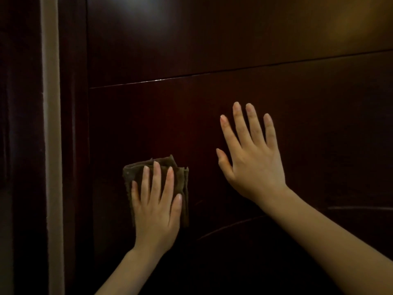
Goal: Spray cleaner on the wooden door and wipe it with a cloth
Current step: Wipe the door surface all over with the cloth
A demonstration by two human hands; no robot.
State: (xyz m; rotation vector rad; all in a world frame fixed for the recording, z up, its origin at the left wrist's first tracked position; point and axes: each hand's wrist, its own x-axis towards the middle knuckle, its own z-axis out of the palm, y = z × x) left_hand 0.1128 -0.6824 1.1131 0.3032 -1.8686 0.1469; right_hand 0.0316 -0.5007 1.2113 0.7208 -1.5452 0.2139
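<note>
A dark glossy wooden door (234, 50) fills most of the head view. My left hand (156, 206) lies flat with straight fingers on a folded brown cloth (182, 177), pressing it against the door's lower left panel. To the right and a little higher, my right hand (251, 158) rests flat on the bare wood, fingers spread and straight, holding nothing. No spray bottle is in view.
A horizontal groove (212, 72) crosses the door above both hands. A curved groove (229, 226) runs below them. The dark door frame (73, 145) and a pale wall strip (51, 124) stand at the left.
</note>
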